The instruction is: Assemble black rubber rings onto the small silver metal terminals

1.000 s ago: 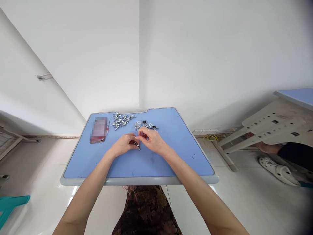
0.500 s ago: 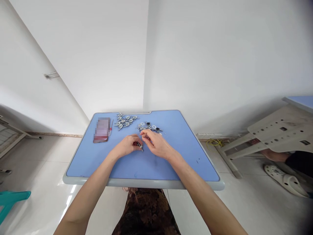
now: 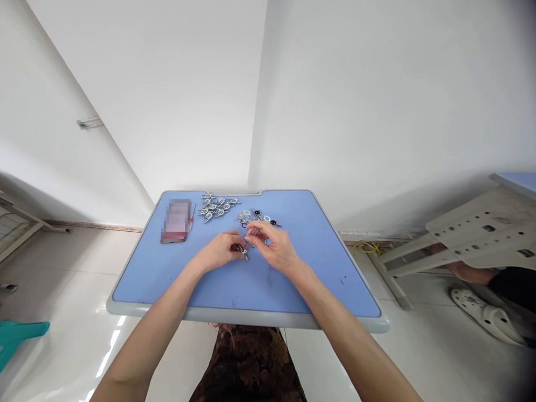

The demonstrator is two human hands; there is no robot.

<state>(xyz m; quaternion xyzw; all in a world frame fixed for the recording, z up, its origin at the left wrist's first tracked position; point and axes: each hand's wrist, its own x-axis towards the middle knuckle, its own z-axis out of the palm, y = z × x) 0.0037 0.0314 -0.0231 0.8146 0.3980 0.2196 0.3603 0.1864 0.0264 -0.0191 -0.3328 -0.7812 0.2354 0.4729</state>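
My left hand (image 3: 221, 250) pinches a small metal part (image 3: 243, 252) over the middle of the blue tabletop (image 3: 259, 287). Close beside it on the right is my right hand (image 3: 274, 245), its thumb and fingers bent toward each other; whether something tiny sits between them I cannot make out. Just beyond the right hand lies a loose group of small metal pieces (image 3: 267, 218), some with black round parts. Farther back on the left, several similar metal parts (image 3: 218, 208) with thin shafts are spread in a cluster.
A phone (image 3: 176, 221) lies at the table's left side, with a thin red-and-clear tool (image 3: 192, 216) along its right edge. White walls rise behind the table. A teal stool (image 3: 20, 338) stands at lower left. Another person's foot in a clog (image 3: 486, 315) shows at right.
The right thumb and fingers have parted slightly and shifted a little from the left hand's part. The left hand keeps its hold. The whole view has shifted slightly.
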